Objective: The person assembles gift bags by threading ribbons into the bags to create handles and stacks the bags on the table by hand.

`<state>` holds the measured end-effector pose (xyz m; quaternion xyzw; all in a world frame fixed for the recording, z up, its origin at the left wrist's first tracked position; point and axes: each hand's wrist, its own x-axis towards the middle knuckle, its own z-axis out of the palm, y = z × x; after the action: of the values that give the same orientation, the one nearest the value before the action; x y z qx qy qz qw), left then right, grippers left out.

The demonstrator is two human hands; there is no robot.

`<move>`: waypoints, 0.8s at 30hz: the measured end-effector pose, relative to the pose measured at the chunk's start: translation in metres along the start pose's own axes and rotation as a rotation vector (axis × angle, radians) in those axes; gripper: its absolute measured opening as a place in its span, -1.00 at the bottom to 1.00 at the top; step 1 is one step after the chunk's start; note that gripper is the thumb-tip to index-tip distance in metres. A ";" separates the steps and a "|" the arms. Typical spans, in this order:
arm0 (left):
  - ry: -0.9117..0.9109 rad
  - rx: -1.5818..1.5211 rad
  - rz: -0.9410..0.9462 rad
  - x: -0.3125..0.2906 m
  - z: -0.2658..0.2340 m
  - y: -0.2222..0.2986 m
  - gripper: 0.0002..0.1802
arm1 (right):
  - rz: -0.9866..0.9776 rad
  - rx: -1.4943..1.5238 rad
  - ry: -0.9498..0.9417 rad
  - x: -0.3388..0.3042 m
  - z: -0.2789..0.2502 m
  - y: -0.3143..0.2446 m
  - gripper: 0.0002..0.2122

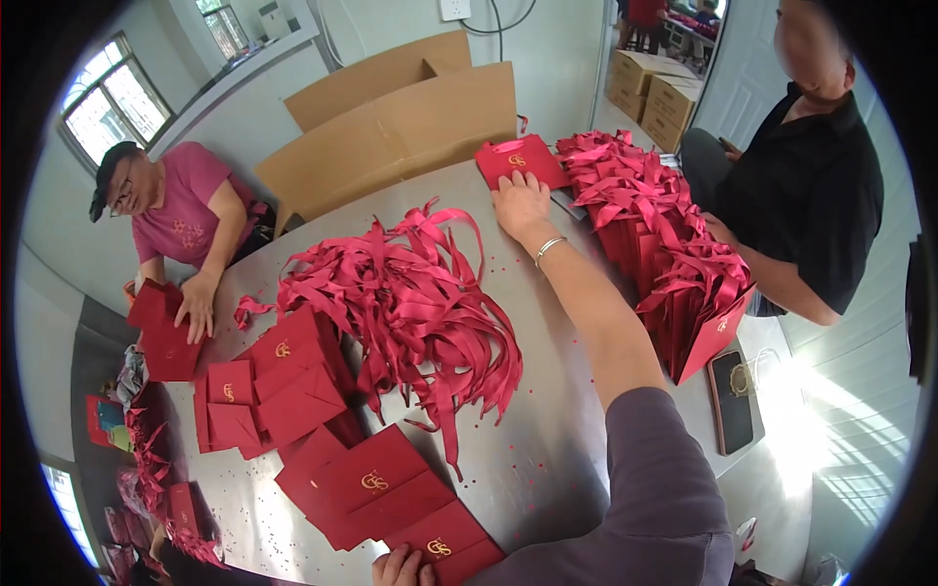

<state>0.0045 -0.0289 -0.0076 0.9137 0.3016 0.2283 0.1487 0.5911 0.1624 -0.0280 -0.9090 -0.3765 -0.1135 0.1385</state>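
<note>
My right hand reaches to the far side of the metal table, its fingers spread flat on the lower part of a red paper gift bag with a gold emblem and a ribbon handle. At the bottom edge, my left hand has its fingers curled at the corner of another red paper bag; the thumb and palm are cut off. Beyond it lie flat, overlapping red bags with no ribbons showing. A loose heap of red ribbons sits mid-table, between them and my right arm.
A long row of ribboned bags stands along the right side, near a phone. More flat bags lie left of the ribbons. One person at left handles a red bag; another sits at right. Cardboard boxes stand behind the table.
</note>
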 end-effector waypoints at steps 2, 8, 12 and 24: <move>-0.014 -0.017 -0.005 -0.007 0.001 0.000 -0.69 | -0.003 0.012 0.004 -0.004 0.003 0.002 -0.64; 0.016 0.015 -0.028 -0.017 0.005 -0.017 -0.66 | -0.167 0.059 0.291 -0.031 -0.001 -0.012 -0.66; 0.023 0.064 -0.078 -0.003 -0.007 -0.010 -0.68 | -0.353 0.405 0.477 -0.072 -0.078 -0.030 -0.75; 0.141 -0.065 -0.029 0.001 -0.005 -0.007 -0.73 | -0.998 0.577 -0.129 -0.321 -0.113 -0.072 -0.77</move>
<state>-0.0008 -0.0220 -0.0061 0.8856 0.3168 0.2996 0.1598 0.3060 -0.0365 -0.0096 -0.5519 -0.7829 -0.0024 0.2872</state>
